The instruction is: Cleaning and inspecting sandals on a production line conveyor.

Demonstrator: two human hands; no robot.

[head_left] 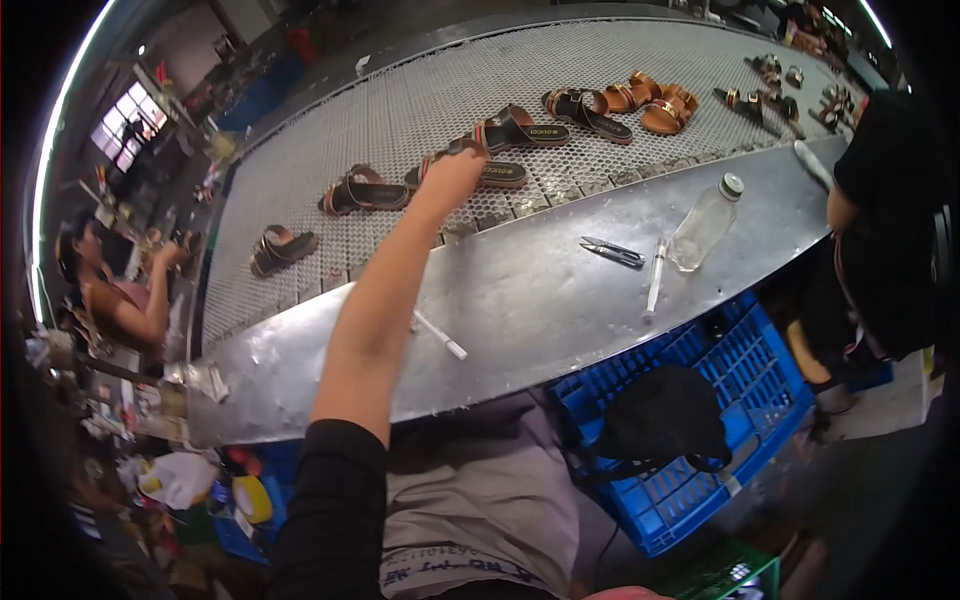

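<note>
My left hand (458,172) reaches out across the metal ledge, its fingers closed over the strap of a black slide sandal (506,175) on the mesh conveyor belt (420,95). The hand hides part of that strap. Just beyond lies another black slide sandal (540,133), and to the left sit a black sandal with a striped strap (362,192) and a smaller one (282,250). Farther right are a black sandal (598,122) and a pair of tan slide sandals (668,112). My right hand is out of view.
On the metal ledge (540,300) lie thread snips (612,252), a white pen-like stick (655,280), another white stick (440,335) and a clear bottle (705,225). Below stands a blue crate (690,500) with a black bag (665,415). People work at left (120,300) and right (890,220).
</note>
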